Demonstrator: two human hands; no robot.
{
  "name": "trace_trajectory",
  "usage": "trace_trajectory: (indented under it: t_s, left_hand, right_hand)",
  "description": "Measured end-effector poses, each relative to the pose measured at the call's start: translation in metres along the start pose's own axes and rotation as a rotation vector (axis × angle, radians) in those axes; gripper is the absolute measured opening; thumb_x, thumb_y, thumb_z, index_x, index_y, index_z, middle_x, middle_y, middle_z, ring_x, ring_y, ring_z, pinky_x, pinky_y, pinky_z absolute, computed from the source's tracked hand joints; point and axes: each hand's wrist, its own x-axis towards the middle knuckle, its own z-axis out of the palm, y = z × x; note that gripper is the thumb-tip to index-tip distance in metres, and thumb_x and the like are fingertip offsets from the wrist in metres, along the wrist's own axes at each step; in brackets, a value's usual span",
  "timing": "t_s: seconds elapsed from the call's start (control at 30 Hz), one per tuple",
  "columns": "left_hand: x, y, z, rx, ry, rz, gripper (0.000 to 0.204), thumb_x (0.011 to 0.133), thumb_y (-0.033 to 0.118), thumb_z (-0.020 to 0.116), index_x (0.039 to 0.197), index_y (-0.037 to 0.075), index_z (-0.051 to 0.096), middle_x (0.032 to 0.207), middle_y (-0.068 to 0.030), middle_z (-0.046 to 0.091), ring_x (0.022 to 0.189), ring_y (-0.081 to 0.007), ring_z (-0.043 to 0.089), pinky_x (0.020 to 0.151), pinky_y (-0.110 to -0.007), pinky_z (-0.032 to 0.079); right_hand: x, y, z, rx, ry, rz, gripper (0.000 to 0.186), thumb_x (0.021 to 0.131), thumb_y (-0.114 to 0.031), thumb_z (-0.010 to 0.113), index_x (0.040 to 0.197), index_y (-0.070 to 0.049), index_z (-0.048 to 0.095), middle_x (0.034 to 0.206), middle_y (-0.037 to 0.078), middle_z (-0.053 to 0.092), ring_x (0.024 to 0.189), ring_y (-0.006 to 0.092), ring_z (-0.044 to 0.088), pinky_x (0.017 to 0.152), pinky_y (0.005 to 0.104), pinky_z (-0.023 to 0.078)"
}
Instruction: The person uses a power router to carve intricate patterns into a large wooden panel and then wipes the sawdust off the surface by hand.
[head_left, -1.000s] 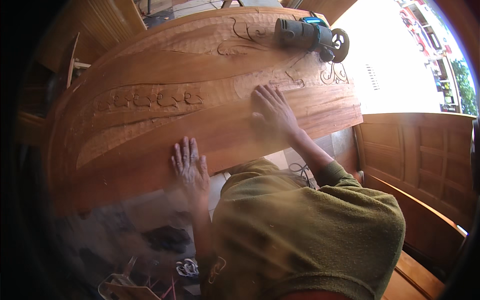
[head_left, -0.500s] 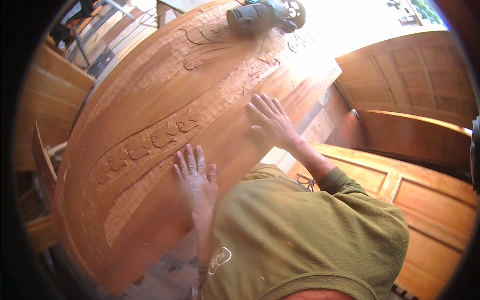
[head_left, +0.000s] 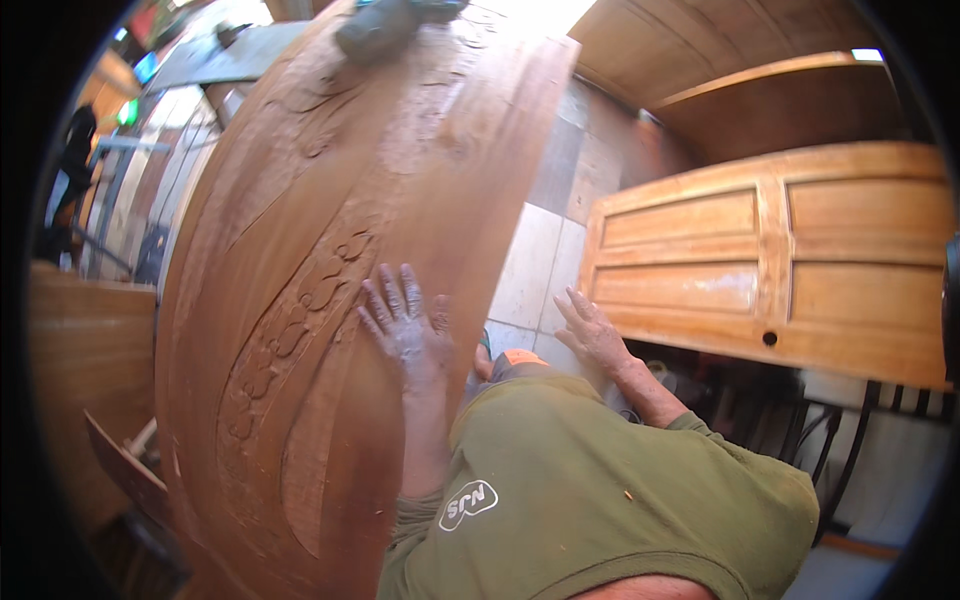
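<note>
My left hand point(head_left: 405, 325) lies with fingers spread on the plain part of a large carved wooden panel point(head_left: 465, 190), just right of its band of scroll carving point(head_left: 305, 320). The hand looks dusty. Clear of the panel's right edge, my right hand point(head_left: 597, 338) is held above the tiled floor with its fingers apart and nothing in them. A dark power tool point(head_left: 375, 30) rests at the panel's far end, blurred and partly cut off by the frame's upper edge.
On the right stands a varnished door with recessed panels point(head_left: 690, 260), with a dark rack point(head_left: 860, 420) below it. Another wooden piece point(head_left: 780, 100) is behind. Pale floor tiles point(head_left: 540, 255) show between panel and door. Wooden boards point(head_left: 90, 350) stand at the left.
My right hand has come off the panel and moved right and nearer to me. My left hand stays on the panel. The whole view has turned to the right.
</note>
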Motion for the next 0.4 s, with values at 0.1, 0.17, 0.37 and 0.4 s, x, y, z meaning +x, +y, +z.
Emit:
trace_trajectory:
  t_s: [0.1,0.17,0.37,0.4]
  left_hand:
    - [0.002,-0.003,0.021,0.117,0.058,0.051,0.068,0.11,0.052,0.038,0.168,0.015,0.032,0.176,-0.0125,0.021,0.162,-0.0391,0.018,0.129,-0.057,0.013]
    - [-0.002,-0.036,0.059,0.173,0.243,0.057,0.068,0.111,0.055,0.035,0.168,0.017,0.031,0.176,-0.012,0.022,0.161,-0.0397,0.021,0.127,-0.056,0.02]
    - [0.008,-0.028,0.057,0.432,0.132,0.074,0.072,0.111,0.058,0.037,0.169,0.017,0.027,0.173,-0.018,0.028,0.158,-0.044,0.026,0.126,-0.059,0.023]
    - [0.002,-0.001,0.065,0.422,0.135,0.133,0.072,0.111,0.058,0.037,0.169,0.017,0.027,0.173,-0.018,0.028,0.158,-0.044,0.026,0.126,-0.059,0.023]
  right_hand:
    - [-0.062,0.013,0.02,0.137,-0.08,0.201,0.068,0.107,-0.054,0.052,0.163,-0.017,0.041,0.166,0.024,0.038,0.148,0.0412,0.045,0.121,0.0485,0.037]
    - [-0.09,0.019,0.038,0.226,-0.082,0.235,0.066,0.107,-0.052,0.053,0.162,-0.017,0.042,0.165,0.023,0.039,0.14,0.0446,0.052,0.117,0.0481,0.041]
    - [-0.219,0.045,0.109,0.417,-0.009,0.578,0.068,0.107,-0.058,0.05,0.163,-0.02,0.041,0.167,0.017,0.039,0.141,0.041,0.053,0.118,0.0463,0.042]
    - [-0.245,0.051,0.125,0.437,0.018,0.628,0.068,0.107,-0.058,0.05,0.163,-0.02,0.041,0.167,0.017,0.039,0.141,0.041,0.053,0.118,0.0463,0.042]
